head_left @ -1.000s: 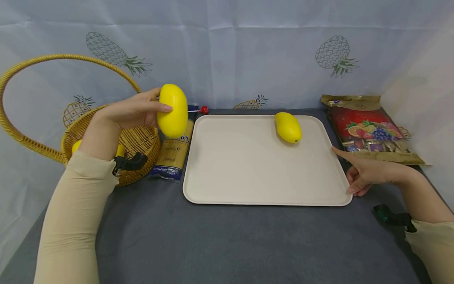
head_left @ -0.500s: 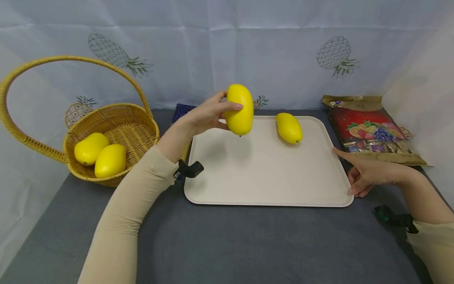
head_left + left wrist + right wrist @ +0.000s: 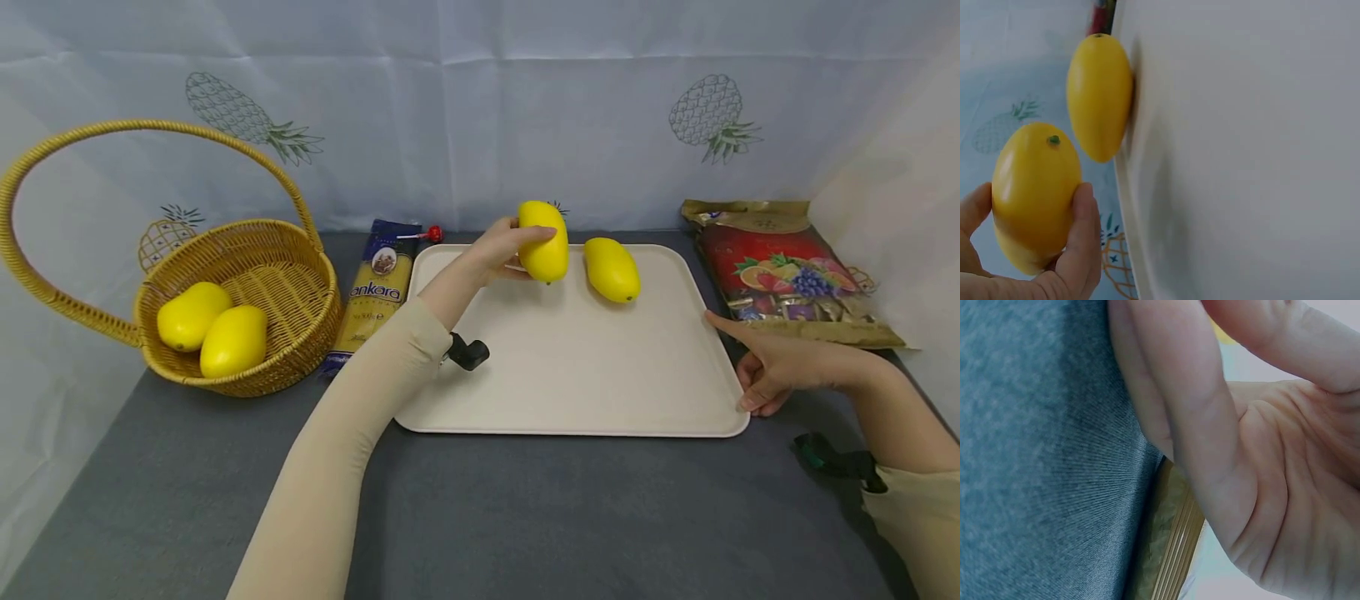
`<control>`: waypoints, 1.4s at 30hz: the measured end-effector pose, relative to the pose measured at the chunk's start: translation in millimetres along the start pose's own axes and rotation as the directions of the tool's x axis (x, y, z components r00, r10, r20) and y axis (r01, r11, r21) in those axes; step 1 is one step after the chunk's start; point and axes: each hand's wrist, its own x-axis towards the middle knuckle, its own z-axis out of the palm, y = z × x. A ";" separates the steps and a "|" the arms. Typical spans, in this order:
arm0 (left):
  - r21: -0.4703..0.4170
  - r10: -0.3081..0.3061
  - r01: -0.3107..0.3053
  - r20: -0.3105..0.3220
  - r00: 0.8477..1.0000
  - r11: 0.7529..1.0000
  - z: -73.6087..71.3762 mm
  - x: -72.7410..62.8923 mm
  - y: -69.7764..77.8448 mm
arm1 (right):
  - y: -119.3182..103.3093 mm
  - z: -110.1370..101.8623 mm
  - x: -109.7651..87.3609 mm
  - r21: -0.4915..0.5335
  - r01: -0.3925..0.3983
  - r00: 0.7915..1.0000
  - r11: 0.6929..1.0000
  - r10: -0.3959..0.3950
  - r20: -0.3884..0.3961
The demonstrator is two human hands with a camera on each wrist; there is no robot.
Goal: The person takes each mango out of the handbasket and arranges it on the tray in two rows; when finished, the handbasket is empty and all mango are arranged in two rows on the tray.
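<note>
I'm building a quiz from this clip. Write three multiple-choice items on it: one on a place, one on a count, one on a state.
1. Where does the pasta packet lie?
A. between basket and tray
B. on the tray
C. inside the basket

2. How many mangoes lie in the basket?
A. none
B. two
C. four

3. What is the left hand doing?
A. resting flat on the cloth
B. gripping a mango above the tray
C. lifting the basket handle

Answers:
1. A: it sits on the grey cloth beside the tray.
2. B: two yellow mangoes lie inside.
3. B: its fingers wrap the held mango.
</note>
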 end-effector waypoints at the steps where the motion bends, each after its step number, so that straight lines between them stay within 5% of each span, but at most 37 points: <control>1: 0.005 -0.001 0.001 -0.007 1.000 1.000 1.9 3.0 -1.9 | -0.3 0.1 0.0 -0.001 0.001 1.000 1.000 -0.001 0.001; 11: 0.104 -0.040 0.040 0.003 0.999 0.994 25.1 18.7 -18.5 | -3.7 0.9 0.1 -0.005 0.000 1.000 1.000 0.000 0.008; 17: 0.305 -0.040 0.066 -0.091 0.995 0.950 33.4 19.4 -22.5 | -1.2 1.1 1.6 0.001 0.019 1.000 1.000 -0.019 0.016; 42: 0.456 -0.044 0.093 -0.116 0.992 0.885 35.5 20.6 -19.6 | -4.1 0.0 0.8 -0.011 0.022 0.999 1.000 -0.022 0.038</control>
